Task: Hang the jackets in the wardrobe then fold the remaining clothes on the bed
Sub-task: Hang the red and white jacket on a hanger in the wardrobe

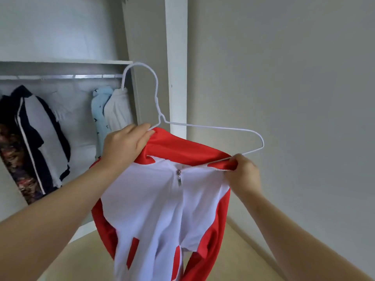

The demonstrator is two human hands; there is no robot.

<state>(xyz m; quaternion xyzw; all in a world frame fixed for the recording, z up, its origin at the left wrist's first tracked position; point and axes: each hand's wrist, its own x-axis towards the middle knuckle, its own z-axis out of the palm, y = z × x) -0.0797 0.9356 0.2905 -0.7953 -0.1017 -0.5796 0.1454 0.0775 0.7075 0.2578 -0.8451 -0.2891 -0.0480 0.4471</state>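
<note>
- 1 jacket (pixel 162 209), red w/ white front. It is held up in the air in front of the open wardrobe (pixel 176 57), not on the rail (pixel 60 76). Its lower part hangs down out of the picture.
- 1 zip pull (pixel 179 177), at the top of the white front, hanging straight down.
- 1 hanger (pixel 213 126), thin white wire. Its left end goes under the red shoulder. Its right arm and right corner are bare, outside the cloth. The hook is free in the air, seen in front of the rail's right end.
- 1 rail, w/ 4 clothes (pixel 118 110) on it as far as we can count: dark-and-white, flower print, pale blue, white. All are to the left of the jacket.
- 2 hands, both bare, both arms reaching forward and up.
- L hand (pixel 125 142): back of the hand towards us, fingers bent over the red left shoulder. It grips cloth where the hanger wire goes in; we cannot tell if the wire is in the grip too.
- R hand (pixel 243 173): lower than the L one, fingers curled. It pinches the red collar edge by the zip teeth, touching the hanger's lower wire, and the cloth is pulled tight towards it.
- Behind: 1 plain wall (pixel 284 78) on the right, pale floor (pixel 81 260) below.
</note>
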